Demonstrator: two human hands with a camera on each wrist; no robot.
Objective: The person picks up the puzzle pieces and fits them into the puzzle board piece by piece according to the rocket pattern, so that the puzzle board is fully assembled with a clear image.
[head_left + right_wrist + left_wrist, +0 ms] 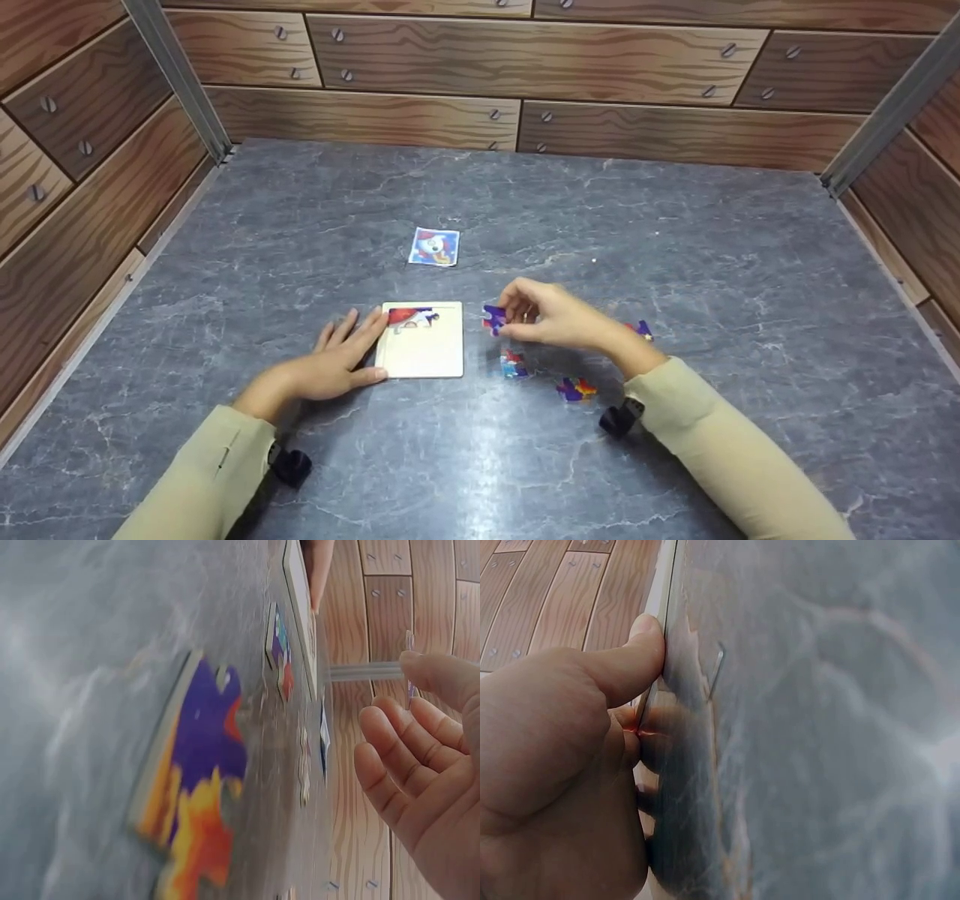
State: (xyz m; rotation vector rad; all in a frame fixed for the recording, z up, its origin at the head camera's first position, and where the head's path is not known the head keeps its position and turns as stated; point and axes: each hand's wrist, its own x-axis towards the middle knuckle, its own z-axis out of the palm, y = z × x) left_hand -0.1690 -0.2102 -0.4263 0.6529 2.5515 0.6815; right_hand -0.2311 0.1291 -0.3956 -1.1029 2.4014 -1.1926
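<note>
“Two hands are shown; how do they lie?”

“The left hand (pixel 339 366) rests on the left border of the tray (pixel 427 356), fingers straight and apart, thumb at the near corner. The right hand (pixel 553 315) pinches a purple piece (pixel 493 319) between thumb and fingers.”

“Where is that piece?”

“Just right of the tray, raised above the table (pixel 375 465).”

“What does the tray contain?”

“A red-and-white section (pixel 411 316), at its far left.”

“And outside it?”

“A blue-red piece (pixel 513 364) near the tray; an orange-purple piece (pixel 576 389) closer to the person; another piece (pixel 643 329), partly hidden by the right arm; beyond the tray, a card (pixel 435 247).”
</note>
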